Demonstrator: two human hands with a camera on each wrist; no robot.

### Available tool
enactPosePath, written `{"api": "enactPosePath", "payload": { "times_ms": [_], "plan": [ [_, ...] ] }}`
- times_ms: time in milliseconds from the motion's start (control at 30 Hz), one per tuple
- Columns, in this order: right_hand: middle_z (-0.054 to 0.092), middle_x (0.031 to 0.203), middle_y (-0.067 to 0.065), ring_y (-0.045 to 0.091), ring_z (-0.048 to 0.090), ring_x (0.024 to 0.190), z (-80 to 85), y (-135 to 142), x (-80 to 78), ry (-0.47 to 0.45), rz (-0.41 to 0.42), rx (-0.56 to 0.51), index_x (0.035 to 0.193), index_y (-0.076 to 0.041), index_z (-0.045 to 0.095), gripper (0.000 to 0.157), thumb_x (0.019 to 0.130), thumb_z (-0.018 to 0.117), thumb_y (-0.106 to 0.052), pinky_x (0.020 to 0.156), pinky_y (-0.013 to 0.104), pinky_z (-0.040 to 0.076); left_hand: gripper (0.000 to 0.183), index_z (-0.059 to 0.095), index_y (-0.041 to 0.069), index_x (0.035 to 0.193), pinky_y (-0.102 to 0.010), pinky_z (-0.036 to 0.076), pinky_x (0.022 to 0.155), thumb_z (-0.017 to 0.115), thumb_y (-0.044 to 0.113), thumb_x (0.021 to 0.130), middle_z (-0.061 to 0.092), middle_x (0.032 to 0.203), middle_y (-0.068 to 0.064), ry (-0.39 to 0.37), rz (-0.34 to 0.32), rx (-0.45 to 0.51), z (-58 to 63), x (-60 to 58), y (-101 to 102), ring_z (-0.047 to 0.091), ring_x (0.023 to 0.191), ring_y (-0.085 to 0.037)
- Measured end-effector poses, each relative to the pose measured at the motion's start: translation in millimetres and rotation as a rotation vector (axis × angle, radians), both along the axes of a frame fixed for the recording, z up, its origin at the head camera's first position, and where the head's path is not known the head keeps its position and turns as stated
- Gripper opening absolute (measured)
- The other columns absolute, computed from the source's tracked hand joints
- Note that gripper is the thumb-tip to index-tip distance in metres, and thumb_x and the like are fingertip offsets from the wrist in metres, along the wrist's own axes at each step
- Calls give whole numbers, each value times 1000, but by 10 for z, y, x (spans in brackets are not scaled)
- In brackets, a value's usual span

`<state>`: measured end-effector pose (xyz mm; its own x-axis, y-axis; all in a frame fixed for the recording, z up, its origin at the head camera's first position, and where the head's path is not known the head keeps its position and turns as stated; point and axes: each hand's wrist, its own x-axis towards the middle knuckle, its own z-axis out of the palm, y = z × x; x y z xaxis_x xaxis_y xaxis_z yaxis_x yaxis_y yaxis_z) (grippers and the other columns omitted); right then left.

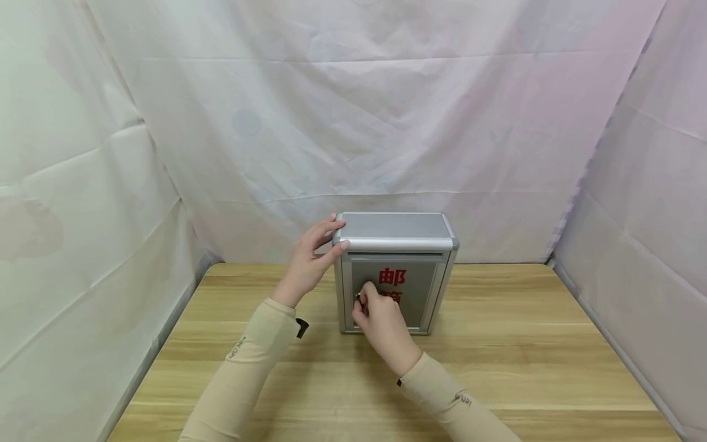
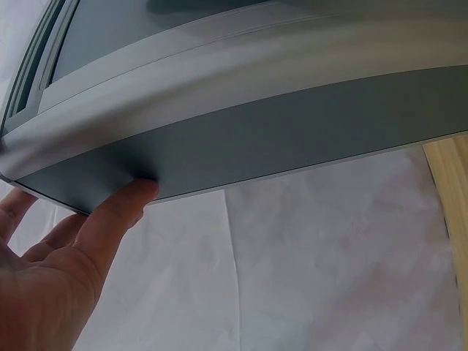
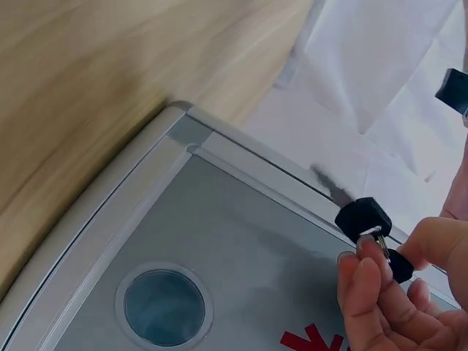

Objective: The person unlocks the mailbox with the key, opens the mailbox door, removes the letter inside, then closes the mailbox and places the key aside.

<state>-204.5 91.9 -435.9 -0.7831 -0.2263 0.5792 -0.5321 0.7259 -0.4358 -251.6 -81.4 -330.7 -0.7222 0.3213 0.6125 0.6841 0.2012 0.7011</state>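
A grey metal mailbox (image 1: 393,227) with silver edges and red Chinese characters stands upright on the wooden table. At its upper left corner rests my left hand (image 1: 309,261), fingers extended and spread; in the left wrist view one fingertip (image 2: 146,191) touches the grey side panel. My right hand (image 1: 381,316) is at the left part of the front panel. Between thumb and fingers it pinches a black-headed key (image 3: 401,265). A second key (image 3: 363,218), joined to it by a small metal ring (image 3: 382,245), dangles with its blade exposed. The pinched key's blade is hidden.
A round window (image 3: 164,307) is set low in the front panel, and a narrow slot (image 1: 394,253) runs below the mailbox top. White cloth (image 1: 359,123) hangs behind and on both sides of the wooden table (image 1: 525,344).
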Motion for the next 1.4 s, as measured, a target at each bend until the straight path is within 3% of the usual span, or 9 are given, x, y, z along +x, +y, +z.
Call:
{"api": "enactPosePath", "payload": {
  "times_ms": [267,467,800,1033,1233,1400],
  "plan": [
    [41,55,-9,-1,38,43,3,4,4,-22,0,0,81,-13,44,22,85,62,-1,37,14,33,40,53,-3,132,-47,41,101,60,6,94,40,143,-24,5,-13,11,-11,-3,6,34,136,-33],
    [41,57,-9,0,39,45,-6,10,5,-21,5,13,79,-14,45,22,86,62,-2,39,15,34,38,52,-1,134,-41,48,95,54,6,97,37,147,-16,-24,-17,-3,-7,23,-11,43,130,-30],
    [39,58,-10,1,38,48,-17,35,27,0,14,37,77,-16,44,25,84,63,-1,42,17,35,39,51,1,136,-35,45,98,53,8,98,35,149,-12,-50,-32,-16,10,21,-20,41,132,-26],
    [38,60,-10,1,38,51,-18,87,135,-14,56,53,76,-17,41,26,84,61,-3,44,16,35,40,49,2,138,-36,50,91,53,9,99,32,151,-12,-106,-47,-7,31,47,-40,47,126,-32],
    [37,59,-11,1,37,51,13,146,256,-26,69,76,75,-19,41,25,85,60,-6,44,16,34,39,50,0,137,-42,48,95,53,8,98,32,150,-14,-96,-43,-7,36,50,-49,47,125,-34],
    [36,58,-14,0,35,48,55,205,369,23,55,133,75,-20,44,22,87,61,-12,42,16,31,39,50,1,137,-41,47,95,53,9,98,33,151,-13,-90,-41,-13,26,36,-55,47,126,-33]
  ]
}}
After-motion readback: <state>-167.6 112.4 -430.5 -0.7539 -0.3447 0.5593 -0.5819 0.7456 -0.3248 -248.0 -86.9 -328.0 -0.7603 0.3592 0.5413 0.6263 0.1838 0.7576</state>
